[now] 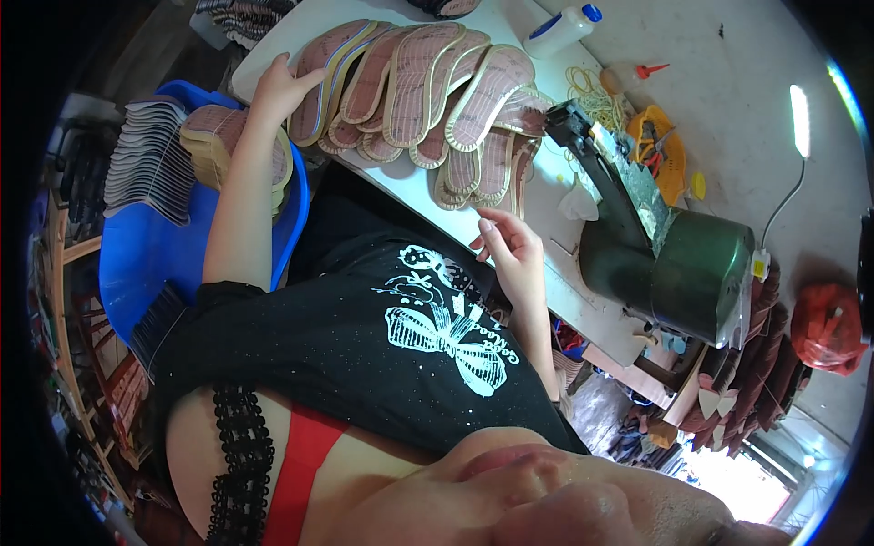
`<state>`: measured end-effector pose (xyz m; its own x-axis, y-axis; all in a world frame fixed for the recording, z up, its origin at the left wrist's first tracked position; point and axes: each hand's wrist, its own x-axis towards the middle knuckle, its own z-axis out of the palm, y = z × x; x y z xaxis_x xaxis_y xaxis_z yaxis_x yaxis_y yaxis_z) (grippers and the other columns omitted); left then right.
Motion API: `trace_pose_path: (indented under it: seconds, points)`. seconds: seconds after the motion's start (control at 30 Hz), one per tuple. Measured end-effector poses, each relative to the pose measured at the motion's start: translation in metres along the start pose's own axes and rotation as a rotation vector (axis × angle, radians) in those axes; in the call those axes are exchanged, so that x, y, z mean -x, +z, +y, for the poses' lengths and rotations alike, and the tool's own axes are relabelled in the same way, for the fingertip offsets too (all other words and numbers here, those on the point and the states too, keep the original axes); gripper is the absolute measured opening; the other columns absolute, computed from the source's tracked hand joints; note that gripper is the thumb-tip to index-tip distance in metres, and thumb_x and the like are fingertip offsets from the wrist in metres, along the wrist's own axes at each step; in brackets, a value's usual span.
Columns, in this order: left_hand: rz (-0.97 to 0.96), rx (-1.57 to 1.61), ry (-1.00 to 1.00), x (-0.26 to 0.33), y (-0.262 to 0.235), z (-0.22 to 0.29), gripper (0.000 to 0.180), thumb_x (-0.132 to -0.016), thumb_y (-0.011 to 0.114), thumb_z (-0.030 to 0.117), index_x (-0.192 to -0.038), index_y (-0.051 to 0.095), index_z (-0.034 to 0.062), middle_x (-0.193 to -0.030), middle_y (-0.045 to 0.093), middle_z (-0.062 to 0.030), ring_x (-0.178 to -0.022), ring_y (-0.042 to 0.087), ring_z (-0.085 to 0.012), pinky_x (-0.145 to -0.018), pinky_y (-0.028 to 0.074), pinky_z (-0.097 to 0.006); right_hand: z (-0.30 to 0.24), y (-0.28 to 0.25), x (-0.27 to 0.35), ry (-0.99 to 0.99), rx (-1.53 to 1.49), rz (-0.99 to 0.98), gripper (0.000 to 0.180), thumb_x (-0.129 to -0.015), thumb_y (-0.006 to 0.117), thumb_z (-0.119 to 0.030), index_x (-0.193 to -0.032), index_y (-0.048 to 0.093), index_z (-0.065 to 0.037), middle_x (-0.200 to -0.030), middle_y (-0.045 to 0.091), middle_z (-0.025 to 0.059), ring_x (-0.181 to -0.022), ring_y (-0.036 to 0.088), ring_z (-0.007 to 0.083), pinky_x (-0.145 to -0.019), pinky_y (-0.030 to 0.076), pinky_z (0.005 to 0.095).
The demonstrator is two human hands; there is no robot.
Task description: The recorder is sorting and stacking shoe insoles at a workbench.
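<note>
My left hand (284, 89) is resting spread against the shoe soles (423, 73), my right hand (512, 250) is hanging loosely half-open, and one bump might be sending the pile sliding off the white table (414, 188).

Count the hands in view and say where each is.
2. The left hand is at a blue-edged insole; the right hand is by the near edge of the table, close to other insoles. No more hands show.
</note>
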<state>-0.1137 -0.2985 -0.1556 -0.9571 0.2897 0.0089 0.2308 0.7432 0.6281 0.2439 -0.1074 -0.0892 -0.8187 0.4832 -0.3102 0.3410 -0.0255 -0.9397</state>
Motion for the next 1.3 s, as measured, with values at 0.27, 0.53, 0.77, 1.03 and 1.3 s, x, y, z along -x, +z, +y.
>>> trace_pose_path:
  seconds: [0.27, 0.53, 0.77, 1.03, 1.3]
  points:
    - [0.606, 0.590, 0.412, 0.052, -0.022, 0.096, 0.084, -0.069, 0.080, 0.017, -0.131, 0.028, -0.0062, -0.123, 0.047, -0.0183, -0.115, 0.049, -0.0247, -0.096, 0.041, -0.036, -0.003, -0.008, -0.001, -0.039, -0.042, 0.070, 0.024, -0.091, 0.057, -0.012, -0.109, 0.059, 0.004, -0.075, 0.063, 0.0047, -0.068, 0.060, 0.0084, -0.056, 0.047, 0.0209]
    - [-0.249, 1.544, 0.303, 0.162, 0.008, 0.202, 0.068, -0.079, 0.073, 0.015, -0.129, 0.031, -0.0017, -0.118, 0.052, -0.0136, -0.109, 0.053, -0.0173, -0.093, 0.043, -0.030, -0.055, 0.027, -0.020, -0.572, 0.112, 0.146, 0.036, -0.079, 0.070, -0.013, -0.108, 0.058, 0.003, -0.098, 0.062, 0.0144, -0.090, 0.059, 0.0207, -0.081, 0.045, 0.0324]
    - [-0.880, 1.485, 0.016, 0.153, 0.003, 0.210, 0.045, -0.083, 0.068, 0.020, -0.118, 0.051, -0.0024, -0.097, 0.063, -0.0084, -0.086, 0.062, -0.0110, -0.078, 0.050, -0.024, -0.053, -0.010, 0.006, -0.566, 0.038, -0.137, 0.030, -0.082, 0.066, -0.025, -0.092, 0.064, 0.004, -0.086, 0.065, 0.0114, -0.081, 0.062, 0.0193, -0.074, 0.047, 0.0311]
    - [-1.117, 1.522, 0.034, 0.157, 0.019, 0.222, 0.039, -0.084, 0.064, 0.021, -0.113, 0.055, -0.0031, -0.095, 0.063, -0.0069, -0.080, 0.061, -0.0097, -0.073, 0.049, -0.023, -0.047, -0.016, -0.024, -0.422, -0.771, -0.171, 0.055, -0.064, 0.080, -0.001, -0.112, 0.053, 0.005, -0.096, 0.063, 0.0110, -0.089, 0.062, 0.0197, -0.076, 0.052, 0.0320]
    - [-0.900, 1.034, 0.471, 0.134, 0.011, 0.214, 0.051, -0.078, 0.070, 0.016, -0.119, 0.049, -0.0056, -0.103, 0.061, -0.0091, -0.095, 0.057, -0.0116, -0.083, 0.048, -0.026, -0.072, -0.028, -0.011, -0.098, -0.374, -0.105, 0.033, -0.068, 0.076, 0.001, -0.098, 0.062, 0.006, -0.087, 0.067, 0.0106, -0.074, 0.065, 0.0152, -0.068, 0.054, 0.0271]
